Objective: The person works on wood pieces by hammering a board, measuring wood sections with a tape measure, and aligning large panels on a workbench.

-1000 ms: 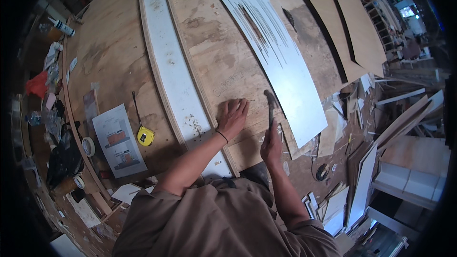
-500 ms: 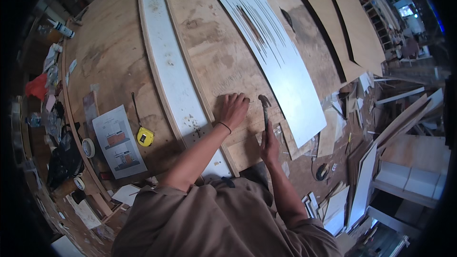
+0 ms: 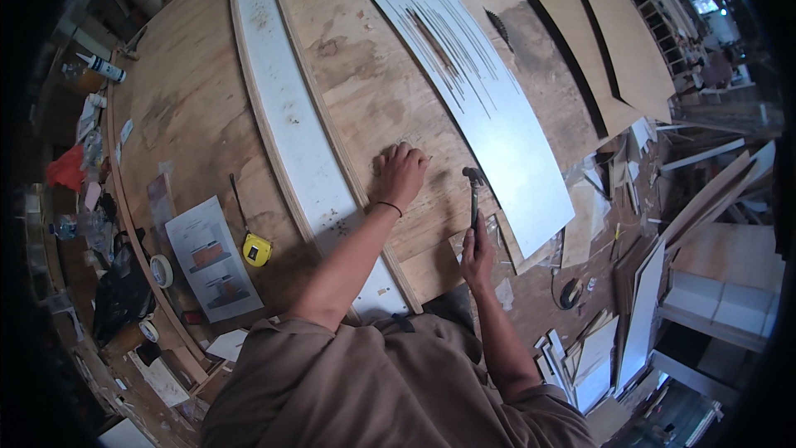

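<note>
In my right hand (image 3: 477,264) is a claw hammer (image 3: 474,196), gripped low on its handle, its head held over the plywood near the white panel. My left hand (image 3: 404,172) rests on the plywood bench top (image 3: 356,75) with its fingers curled down; whatever is between them is too small or hidden to make out. Under my left forearm runs a long white strip with raised wooden edges (image 3: 286,120). To the right of the hammer lies a white panel (image 3: 518,170) bearing dark scattered rods or slits near its far part.
A yellow tape measure (image 3: 257,250) and a printed sheet with drawings (image 3: 211,265) lie at left, beside a tape roll (image 3: 161,271). Brown boards (image 3: 618,17) lie at the far right. Offcuts (image 3: 638,315) lean beyond the bench's right side.
The hammer and my right hand have shifted slightly right and nearer to me. My left hand stays on the plywood, its fingers a little more curled. The whole view has tilted slightly.
</note>
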Demonstrator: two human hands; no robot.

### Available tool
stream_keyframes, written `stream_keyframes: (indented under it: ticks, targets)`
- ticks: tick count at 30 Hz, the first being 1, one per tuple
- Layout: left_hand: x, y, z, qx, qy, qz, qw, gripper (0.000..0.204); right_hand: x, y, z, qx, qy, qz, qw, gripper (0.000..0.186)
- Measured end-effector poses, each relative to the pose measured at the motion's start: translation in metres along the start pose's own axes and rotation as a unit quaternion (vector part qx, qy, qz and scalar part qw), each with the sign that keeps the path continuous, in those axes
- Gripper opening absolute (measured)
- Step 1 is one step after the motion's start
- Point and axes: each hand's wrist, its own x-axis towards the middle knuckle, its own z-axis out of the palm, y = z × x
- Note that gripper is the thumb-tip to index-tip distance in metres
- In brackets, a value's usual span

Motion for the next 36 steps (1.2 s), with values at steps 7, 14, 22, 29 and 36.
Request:
stream_keyframes:
  ticks: [7,14,22,29,36]
  targets:
    - [-0.003,0.0,-0.005,-0.011,0.054,-0.1,0.994,0.038,0.056,-0.04,0.012,-0.053,-0.046,0.044,0.997,0.037]
    - [0.001,0.005,-0.009,0.004,0.023,-0.118,0.993,0.041,0.146,-0.05,0.041,-0.1,-0.089,-0.026,0.991,0.037]
    - [-0.002,0.001,-0.01,-0.001,0.03,-0.1,0.995,0.041,0.164,-0.053,0.056,-0.127,-0.119,-0.028,0.984,0.045]
    - [0.004,-0.004,-0.007,-0.051,0.011,-0.142,0.988,0.048,0.163,-0.054,0.053,-0.127,-0.123,-0.029,0.984,0.043]
    - [0.005,0.0,-0.009,-0.061,0.016,-0.168,0.984,0.05,0.082,-0.035,0.018,-0.092,-0.11,-0.109,0.984,0.052]
